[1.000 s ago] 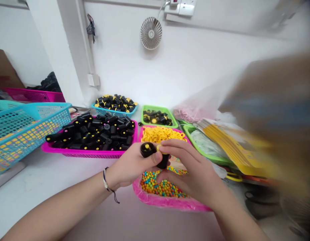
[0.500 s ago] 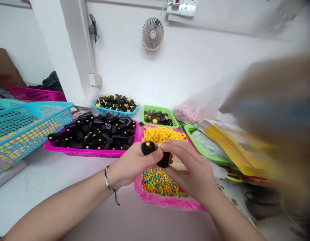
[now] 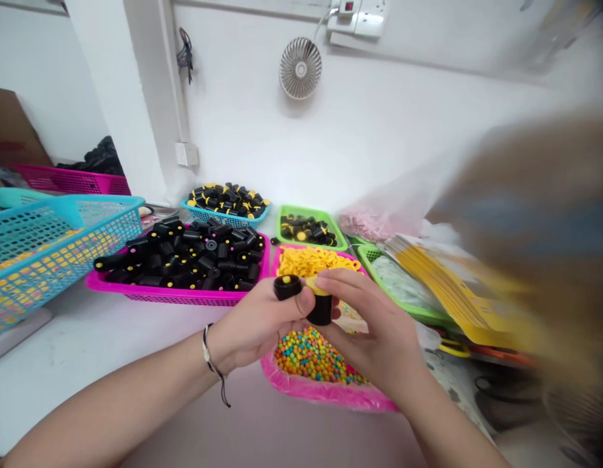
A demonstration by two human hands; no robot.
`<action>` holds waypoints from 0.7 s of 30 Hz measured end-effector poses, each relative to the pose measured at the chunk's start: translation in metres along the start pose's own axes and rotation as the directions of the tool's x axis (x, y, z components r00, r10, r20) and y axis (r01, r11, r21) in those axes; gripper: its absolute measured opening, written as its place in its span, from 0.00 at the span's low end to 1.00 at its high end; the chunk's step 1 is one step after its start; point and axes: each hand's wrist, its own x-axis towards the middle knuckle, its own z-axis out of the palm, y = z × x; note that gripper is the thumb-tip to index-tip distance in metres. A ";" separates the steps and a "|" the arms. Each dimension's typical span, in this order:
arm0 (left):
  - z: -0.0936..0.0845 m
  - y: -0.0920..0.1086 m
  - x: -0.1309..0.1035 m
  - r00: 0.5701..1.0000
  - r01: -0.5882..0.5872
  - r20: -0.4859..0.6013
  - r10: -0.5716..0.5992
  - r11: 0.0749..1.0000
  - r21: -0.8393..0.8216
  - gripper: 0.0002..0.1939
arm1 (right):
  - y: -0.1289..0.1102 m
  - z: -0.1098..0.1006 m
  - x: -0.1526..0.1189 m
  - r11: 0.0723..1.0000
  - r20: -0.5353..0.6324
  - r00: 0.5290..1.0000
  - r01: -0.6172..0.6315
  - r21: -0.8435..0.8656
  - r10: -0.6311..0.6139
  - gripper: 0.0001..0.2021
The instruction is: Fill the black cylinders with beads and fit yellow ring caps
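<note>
My left hand [image 3: 262, 318] is closed around a small black cylinder [image 3: 288, 286] with a yellow dot on its end. Its thumb reaches across to a second black cylinder [image 3: 321, 312], which stands upright beside the first. My right hand [image 3: 379, 325] grips this second one, fingertips resting on the yellow cap [image 3: 316, 285] over its top. Below both hands is a pink tray [image 3: 325, 394] lined with plastic and filled with small multicoloured balls [image 3: 306, 354]. Just behind them, yellow plastic pieces [image 3: 311, 261] fill another pink basket.
To the left, a pink basket [image 3: 184, 296] is heaped with black cylinders. Blue [image 3: 226, 214] and green [image 3: 284, 214] baskets of capped cylinders stand behind. A large blue basket [image 3: 87, 260] is at far left. Yellow cards [image 3: 438, 286] overlap a green basket at right; someone's blurred head is close.
The right fingertips have lifted slightly, so more of the yellow cap shows on the second cylinder. Both hands stay in nearly the same place.
</note>
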 end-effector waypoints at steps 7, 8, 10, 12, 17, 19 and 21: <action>0.004 0.006 -0.002 0.999 -0.053 0.000 0.053 0.998 0.042 0.16 | 0.005 0.014 -0.015 0.944 -0.232 0.916 -0.310 0.111 0.328 0.22; 0.004 0.007 -0.002 0.998 -0.059 0.007 0.059 0.997 0.049 0.16 | 0.004 0.014 -0.017 0.950 -0.222 0.924 -0.296 0.100 0.311 0.24; 0.004 0.008 -0.002 0.997 -0.076 0.010 0.076 0.995 0.071 0.17 | 0.002 0.013 -0.019 0.968 -0.216 0.944 -0.237 0.089 0.251 0.28; 0.004 0.009 -0.002 0.996 -0.090 0.010 0.090 0.989 0.115 0.19 | -0.001 0.011 -0.017 0.983 -0.201 0.962 -0.177 0.051 0.184 0.31; 0.001 0.014 -0.006 0.997 -0.080 0.028 0.075 0.936 0.344 0.19 | -0.008 0.004 -0.006 0.996 -0.054 0.995 -0.088 -0.007 0.087 0.31; 0.000 0.018 -0.008 0.998 -0.056 0.025 0.050 0.883 0.466 0.19 | -0.009 0.004 -0.005 0.994 -0.016 0.995 -0.098 0.044 0.099 0.29; 0.000 0.022 -0.009 0.999 -0.044 0.035 0.029 0.828 0.560 0.17 | -0.009 0.005 -0.007 0.991 0.010 0.994 -0.111 0.079 0.110 0.28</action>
